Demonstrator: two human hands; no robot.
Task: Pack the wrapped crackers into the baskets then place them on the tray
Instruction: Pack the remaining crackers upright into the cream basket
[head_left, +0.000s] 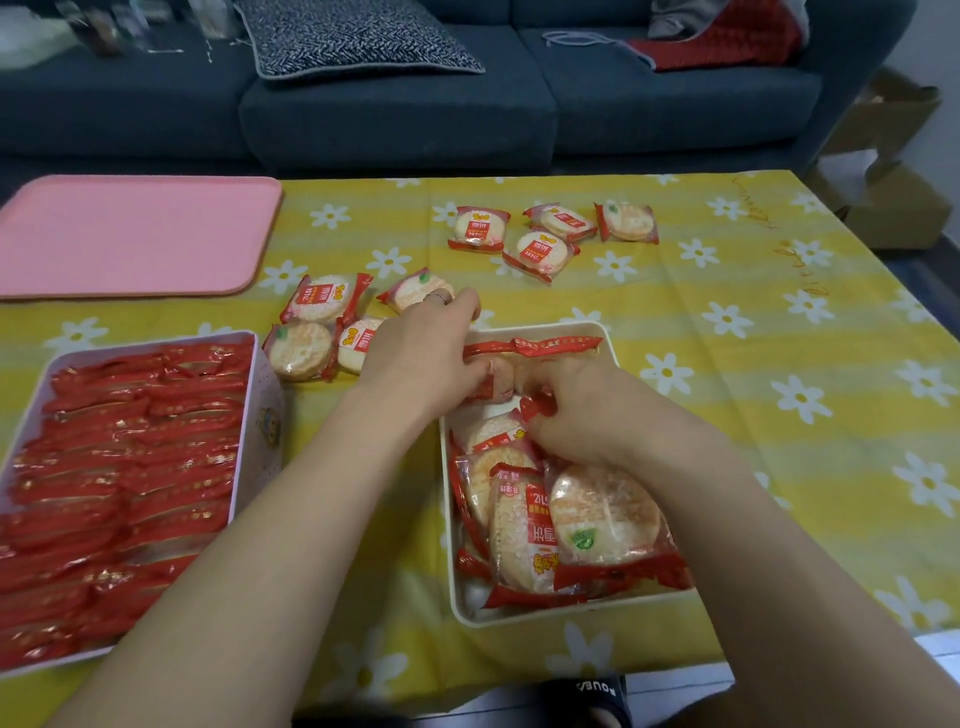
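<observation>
A white basket (608, 332) in front of me holds several wrapped crackers (602, 514) standing on edge. My left hand (421, 353) grips a wrapped cracker at the basket's far left corner. My right hand (587, 410) pinches the red end of another wrapper in the basket's middle. A second basket (260, 374) at the left is packed full of red-wrapped crackers. Loose crackers lie in two groups on the table: one (317, 322) just left of my left hand, one (545, 234) farther back. The pink tray (130, 234) lies at the far left with nothing on it.
A yellow flowered cloth (753, 364) covers the low table. A dark sofa with a patterned cushion (358, 36) stands behind it. Cardboard boxes (893, 171) sit on the floor at the right. A foot in a black slipper (592, 701) shows below the table's near edge.
</observation>
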